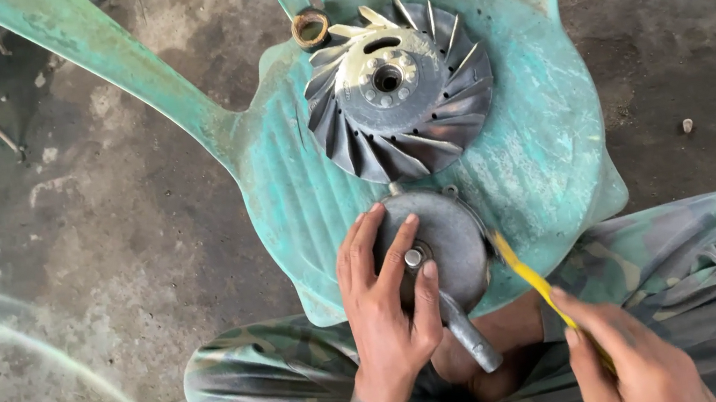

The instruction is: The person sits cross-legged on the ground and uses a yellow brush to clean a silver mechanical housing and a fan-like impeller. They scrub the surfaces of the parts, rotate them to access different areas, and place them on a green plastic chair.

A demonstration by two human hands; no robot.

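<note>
Fingers of the left hand (pixel 388 305) are spread and pressed around the centre bolt of a round grey metal disc (pixel 444 240) at the near edge of a green plastic chair seat (pixel 548 144), while the right hand (pixel 632 358) is closed on a yellow-handled tool (pixel 530 277) whose tip meets the disc's right rim. It looks heavy, rigid and greasy, best held by its rim; its stubby shaft (pixel 471 340) points toward the person's knees. Behind it toward the seat's far edge lies a finned metal fan wheel (pixel 398 91), with a small brown ring (pixel 311 28) beside it.
</note>
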